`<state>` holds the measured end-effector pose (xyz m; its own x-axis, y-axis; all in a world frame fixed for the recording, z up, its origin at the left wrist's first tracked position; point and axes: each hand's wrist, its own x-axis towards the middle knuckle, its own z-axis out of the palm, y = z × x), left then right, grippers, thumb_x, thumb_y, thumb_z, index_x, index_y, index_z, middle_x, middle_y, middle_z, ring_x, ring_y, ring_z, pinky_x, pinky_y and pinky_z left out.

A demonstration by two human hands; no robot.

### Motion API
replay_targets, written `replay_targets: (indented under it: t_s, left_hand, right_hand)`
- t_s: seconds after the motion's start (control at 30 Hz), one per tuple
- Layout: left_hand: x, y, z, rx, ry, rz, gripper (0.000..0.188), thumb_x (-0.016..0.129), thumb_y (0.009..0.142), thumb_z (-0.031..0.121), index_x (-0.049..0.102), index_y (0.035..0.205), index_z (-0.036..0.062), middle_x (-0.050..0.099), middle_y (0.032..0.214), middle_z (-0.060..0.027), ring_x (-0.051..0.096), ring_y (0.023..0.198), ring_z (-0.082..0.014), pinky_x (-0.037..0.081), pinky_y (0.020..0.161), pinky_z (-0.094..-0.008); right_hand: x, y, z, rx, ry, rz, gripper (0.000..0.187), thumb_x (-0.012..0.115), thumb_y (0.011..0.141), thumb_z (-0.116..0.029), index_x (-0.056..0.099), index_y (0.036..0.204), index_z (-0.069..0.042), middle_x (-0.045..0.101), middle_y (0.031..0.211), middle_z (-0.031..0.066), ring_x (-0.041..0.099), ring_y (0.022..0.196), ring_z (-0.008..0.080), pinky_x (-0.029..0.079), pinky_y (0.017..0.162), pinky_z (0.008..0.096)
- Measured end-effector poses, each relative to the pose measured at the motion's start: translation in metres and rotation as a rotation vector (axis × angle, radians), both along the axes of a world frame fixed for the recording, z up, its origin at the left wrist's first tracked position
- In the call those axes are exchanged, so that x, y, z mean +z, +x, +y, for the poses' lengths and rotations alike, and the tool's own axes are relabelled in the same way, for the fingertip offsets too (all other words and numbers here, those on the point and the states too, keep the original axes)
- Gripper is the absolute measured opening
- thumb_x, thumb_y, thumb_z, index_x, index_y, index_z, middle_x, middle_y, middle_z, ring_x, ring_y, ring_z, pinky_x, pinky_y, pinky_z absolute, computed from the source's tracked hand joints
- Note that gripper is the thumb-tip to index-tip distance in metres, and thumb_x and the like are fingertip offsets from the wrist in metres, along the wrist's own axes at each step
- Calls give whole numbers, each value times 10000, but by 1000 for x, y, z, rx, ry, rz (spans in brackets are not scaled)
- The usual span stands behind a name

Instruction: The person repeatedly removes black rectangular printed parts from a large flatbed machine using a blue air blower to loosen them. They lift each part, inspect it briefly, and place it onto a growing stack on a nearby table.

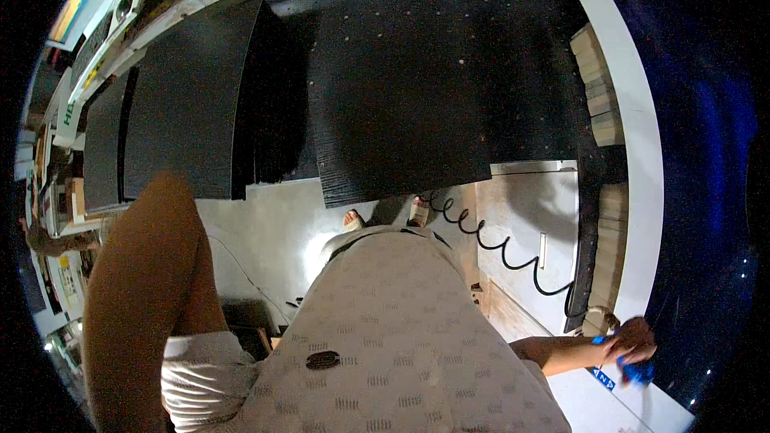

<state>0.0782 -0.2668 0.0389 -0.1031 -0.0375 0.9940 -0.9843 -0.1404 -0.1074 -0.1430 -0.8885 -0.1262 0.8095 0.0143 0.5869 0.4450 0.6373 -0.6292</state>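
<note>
Far out at the lower right, my right hand (629,341) has its fingers curled round a small blue object (638,370). Its kind is unclear from blur and the fingers in front of it. Beside that hand is a white surface (609,405) with a blue label. My left arm (164,273) is bent, its elbow raised over the left side and the forearm folded back toward the lower edge; the left hand itself is out of the picture. In front of me lies a dark grained panel (401,112), its near edge jutting past the black worktop (529,72).
More black panels (188,104) stand at the left. A black coiled hose (505,252) runs from near my feet to the right. Stacked pale blocks (593,84) line the right side inside a white edge (642,160). A lit screen (79,4) is at the far upper left.
</note>
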Motion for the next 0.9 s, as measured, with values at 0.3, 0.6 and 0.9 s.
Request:
replay_targets:
  t_s: [0.3, 0.6, 0.9]
  left_hand:
    - [-22, -1, 11, -120, -30, 81, 341, 496, 1007, 314, 651, 938, 19, 678, 945, -141, 656, 813, -215, 540, 697, -406]
    - [-301, 3, -45, -635, 59, 2675, 671, 470, 998, 575, 493, 1318, -15, 588, 1245, -190, 625, 1039, -292, 504, 942, -426]
    - [-408, 6, -88, -805, -1187, 2153, 490, 586, 1030, 302, 485, 1400, -1, 549, 1416, -145, 546, 1284, -242, 371, 1159, -418]
  right_hand:
    - [-68, 137, 190, -482, -808, 1169, 377, 746, 860, -426, 704, 991, -75, 710, 902, 22, 661, 852, 140, 522, 791, 333]
    - [-143, 175, 135, -1242, -1105, 1387, 650, 616, 867, -697, 694, 1030, -73, 713, 793, 153, 713, 806, 352, 527, 746, 454]
    - [-140, 235, 86, -1446, -1082, 939, 423, 796, 829, -435, 743, 995, -50, 697, 817, 125, 681, 746, 327, 522, 721, 404]
